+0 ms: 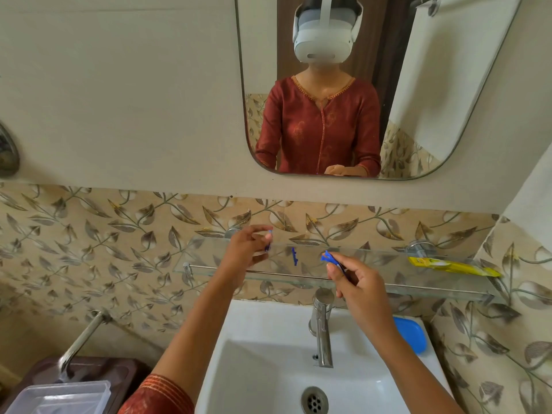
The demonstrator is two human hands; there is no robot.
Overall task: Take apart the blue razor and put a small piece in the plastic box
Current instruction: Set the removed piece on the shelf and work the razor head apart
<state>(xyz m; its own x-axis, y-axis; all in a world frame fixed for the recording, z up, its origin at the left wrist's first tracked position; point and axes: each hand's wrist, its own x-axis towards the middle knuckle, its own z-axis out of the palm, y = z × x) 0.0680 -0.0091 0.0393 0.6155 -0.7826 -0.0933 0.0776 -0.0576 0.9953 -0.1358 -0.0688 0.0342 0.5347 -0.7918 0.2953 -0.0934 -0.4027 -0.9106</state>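
Note:
My right hand (358,286) pinches the blue razor handle (328,258), its forked head end pointing up-left over the glass shelf (373,264). Over the shelf's left end, my left hand (246,249) grips a small blue razor piece (268,243) between its fingertips. Another small blue piece (294,256) lies on the shelf between my hands. The clear plastic box (64,397) stands open at the bottom left on a dark brown stool.
A white sink (248,339) with a chrome tap (322,324) sits below the shelf. A blue soap dish (413,334) rests on the sink's right rim. A yellow tube (451,265) lies on the shelf's right end. A mirror hangs above.

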